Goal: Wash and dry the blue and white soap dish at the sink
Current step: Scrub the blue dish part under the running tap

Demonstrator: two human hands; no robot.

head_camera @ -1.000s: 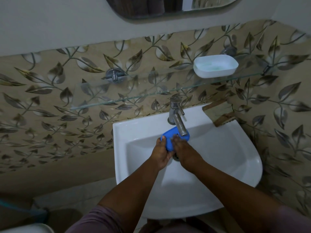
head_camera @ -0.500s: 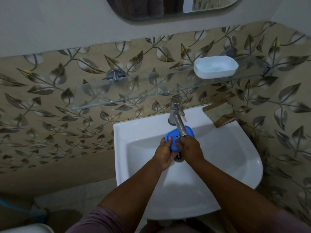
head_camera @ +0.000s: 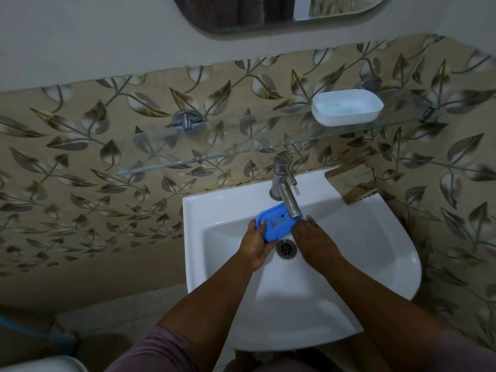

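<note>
The blue slotted insert of the soap dish (head_camera: 276,222) is held flat in the white sink (head_camera: 375,259), just under the spout of the steel tap (head_camera: 287,194). My left hand (head_camera: 257,244) grips its left end, thumb on top. My right hand (head_camera: 314,240) is at its right end, fingers reaching under the edge; how they lie is hidden. The white bottom half of the soap dish (head_camera: 347,107) sits on the glass shelf (head_camera: 241,151) above the sink, up right. No running water can be made out.
The drain (head_camera: 286,247) lies just below the blue insert. A mirror (head_camera: 268,12) hangs above on the wall. Leaf-patterned tiles surround the sink. A white object (head_camera: 40,365) shows at the bottom left corner.
The blue insert has been turned from tilted on edge to lying flatter, its slotted face now up. Both hands have spread apart to its two ends.
</note>
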